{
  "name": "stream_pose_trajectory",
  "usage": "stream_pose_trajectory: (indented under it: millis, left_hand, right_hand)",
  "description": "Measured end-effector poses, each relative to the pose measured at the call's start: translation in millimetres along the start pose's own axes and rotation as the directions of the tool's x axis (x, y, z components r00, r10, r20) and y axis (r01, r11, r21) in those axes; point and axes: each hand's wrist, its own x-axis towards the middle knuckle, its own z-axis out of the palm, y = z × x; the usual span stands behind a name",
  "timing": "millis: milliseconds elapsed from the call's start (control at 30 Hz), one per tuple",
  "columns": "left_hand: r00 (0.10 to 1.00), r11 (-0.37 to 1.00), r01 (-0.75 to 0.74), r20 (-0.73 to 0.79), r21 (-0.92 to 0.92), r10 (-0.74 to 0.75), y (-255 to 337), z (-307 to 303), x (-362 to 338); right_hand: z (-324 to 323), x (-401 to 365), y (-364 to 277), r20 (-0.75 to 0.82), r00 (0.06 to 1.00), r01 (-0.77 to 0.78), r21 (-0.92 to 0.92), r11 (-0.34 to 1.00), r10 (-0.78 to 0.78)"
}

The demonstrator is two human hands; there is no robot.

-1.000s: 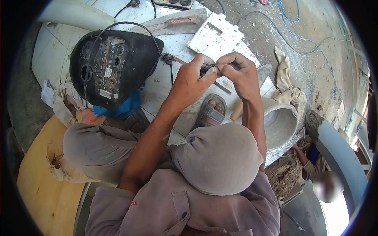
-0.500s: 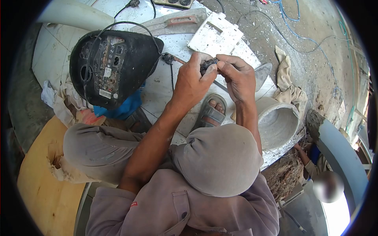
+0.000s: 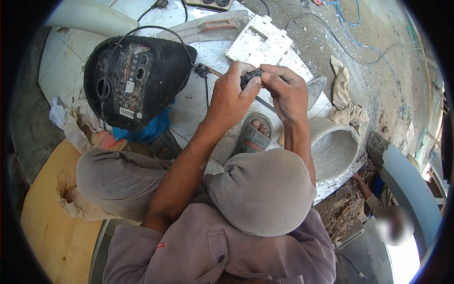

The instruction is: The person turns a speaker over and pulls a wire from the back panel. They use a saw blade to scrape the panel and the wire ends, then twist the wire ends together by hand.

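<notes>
Both hands meet in front of me over the white tiles. My left hand [image 3: 232, 92] is closed with thumb and fingers around a small dark, lumpy piece [image 3: 250, 77], whose kind I cannot make out. My right hand [image 3: 287, 92] pinches the right end of the same piece between thumb and forefinger. Left of my hands stands a dusty black speaker [image 3: 130, 83] with a panel of sockets, a cable looped over it. A dark plug-like piece [image 3: 202, 70] hangs on a cord just left of my left hand. Beyond my fingers lies a white plastic box [image 3: 260, 41].
A long trowel with a red handle [image 3: 218, 24] lies at the back. Right of my hands are a metal blade [image 3: 316, 90], a crumpled cloth [image 3: 341, 90] and a cement-stained bucket [image 3: 333, 149]. Cables and rubble cover the right floor. Another person [image 3: 373, 206] is at lower right.
Almost nothing differs. Both hands keep hold of the dark piece in the same place, with only a slight shift of the fingers.
</notes>
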Motion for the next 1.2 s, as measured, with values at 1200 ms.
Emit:
stream_pose_trajectory:
  millis: [1200]
  left_hand:
    - [0.991,0.997,0.067,0.118,-0.03,-0.063,-6.0,-5.7,3.0]
  right_hand:
    - [-5.6,-2.8,-9.9,0.052,0.999,0.023,-0.289,0.957,-0.009]
